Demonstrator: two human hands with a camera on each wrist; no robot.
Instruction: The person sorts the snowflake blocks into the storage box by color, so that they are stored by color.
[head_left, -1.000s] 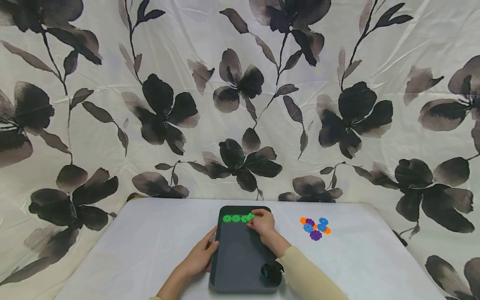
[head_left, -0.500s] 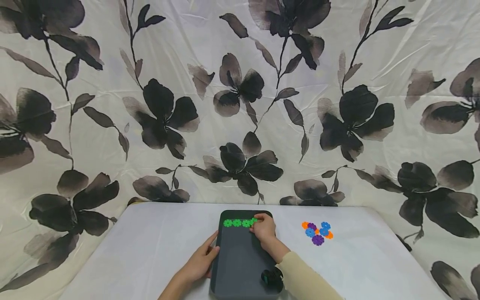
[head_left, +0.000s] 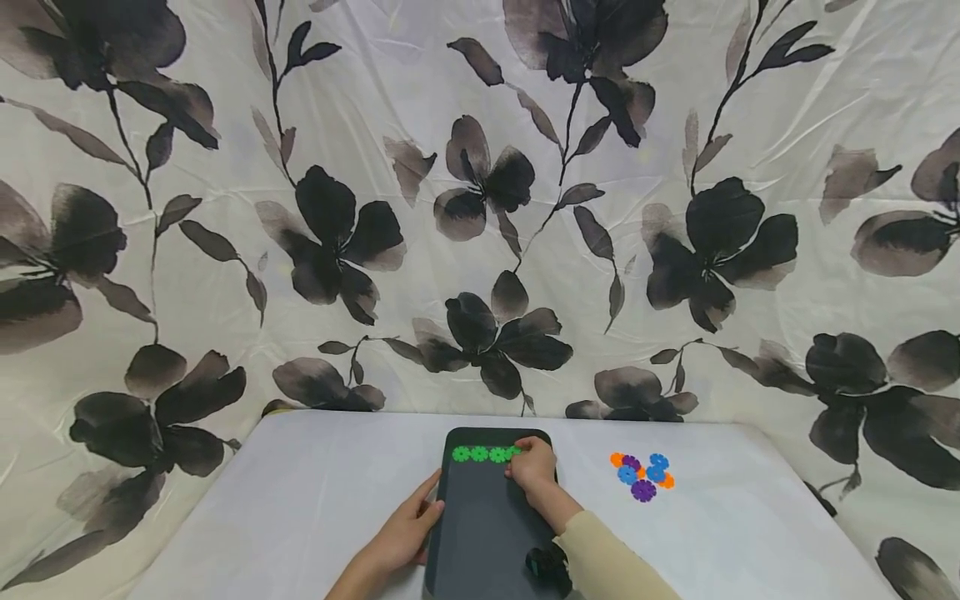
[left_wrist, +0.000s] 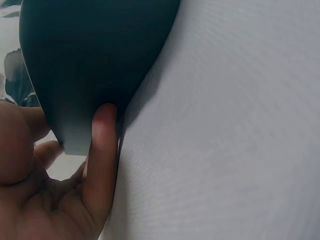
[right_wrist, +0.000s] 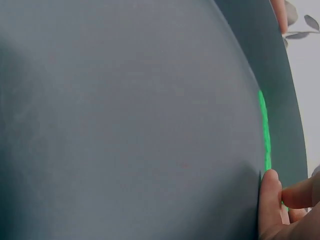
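Observation:
A dark grey tray (head_left: 480, 533) stands lengthwise before me on the white table. My left hand (head_left: 401, 533) grips its left side; the left wrist view shows fingers on the outer wall of the tray (left_wrist: 95, 60). Near the far right corner, my right hand (head_left: 534, 471) pinches a green flower-shaped disc (head_left: 513, 452), partly hidden by the fingers. It is at the right end of a row of similar green discs (head_left: 480, 454) lying along the tray's far end. In the right wrist view, the green row (right_wrist: 266, 130) appears edge-on beside the fingertips.
Right of the tray, a loose cluster of orange, blue and purple flower-shaped discs (head_left: 643, 490) lies on the white table (head_left: 300, 500). A floral cloth (head_left: 480, 208) hangs behind the table. A black wrist camera (head_left: 546, 565) on the right arm overlaps the tray's near right part.
The green disc in my right hand has come down from just above the row into line with its right end. My left hand keeps its grip. The head view has tilted slightly upward.

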